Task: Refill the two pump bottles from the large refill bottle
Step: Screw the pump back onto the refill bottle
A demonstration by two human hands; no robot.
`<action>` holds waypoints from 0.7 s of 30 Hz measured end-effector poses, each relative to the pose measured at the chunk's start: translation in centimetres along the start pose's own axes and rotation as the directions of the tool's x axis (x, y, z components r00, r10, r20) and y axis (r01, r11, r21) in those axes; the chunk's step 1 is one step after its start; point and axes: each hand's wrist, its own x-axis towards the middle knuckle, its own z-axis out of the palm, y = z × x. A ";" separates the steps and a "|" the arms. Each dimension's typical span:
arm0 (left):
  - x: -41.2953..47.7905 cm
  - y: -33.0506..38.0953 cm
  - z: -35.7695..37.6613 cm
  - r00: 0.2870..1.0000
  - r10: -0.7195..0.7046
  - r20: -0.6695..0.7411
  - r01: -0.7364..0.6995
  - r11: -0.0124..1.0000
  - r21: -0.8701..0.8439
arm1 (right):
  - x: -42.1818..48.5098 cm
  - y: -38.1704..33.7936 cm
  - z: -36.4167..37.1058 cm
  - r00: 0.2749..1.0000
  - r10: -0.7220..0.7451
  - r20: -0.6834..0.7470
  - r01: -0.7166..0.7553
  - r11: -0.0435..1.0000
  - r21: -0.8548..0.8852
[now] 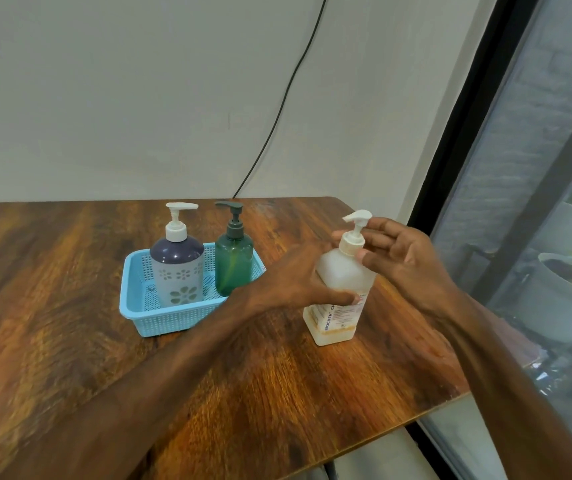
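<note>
Head view: your left hand (298, 282) is clamped around the large translucent white refill bottle (341, 282), which stands on the wooden surface (70, 306) at three o'clock of the blue basket (160, 323). Your right hand (406, 258) has its fingers apart at the pump collar. Twisting hard could tip it and spill.

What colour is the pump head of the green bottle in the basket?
Dark grey pump head, on the green bottle; head view shows it.

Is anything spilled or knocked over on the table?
Nothing stands out. The big refill bottle stands upright on the table, with the left hand around its body and the right hand at its pump. Both pump bottles stand upright in the blue basket. No spills show.
</note>
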 end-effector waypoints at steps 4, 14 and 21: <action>0.1 -0.3 0.1 1.000 -0.005 0.011 0.005 1.000 0.005 | 0.1 -0.1 0.3 0.995 -0.028 -0.097 0.018 0.994 -0.107; 0.1 -0.2 0.1 1.000 -0.002 0.002 0.002 1.000 -0.008 | 0.4 0.2 0.1 0.999 -0.019 -0.041 0.015 0.997 -0.078; 0.1 -0.5 0.2 0.999 -0.039 0.021 0.039 0.999 0.013 | 0.7 0.4 1.0 0.976 -0.079 -0.205 0.029 0.972 -0.233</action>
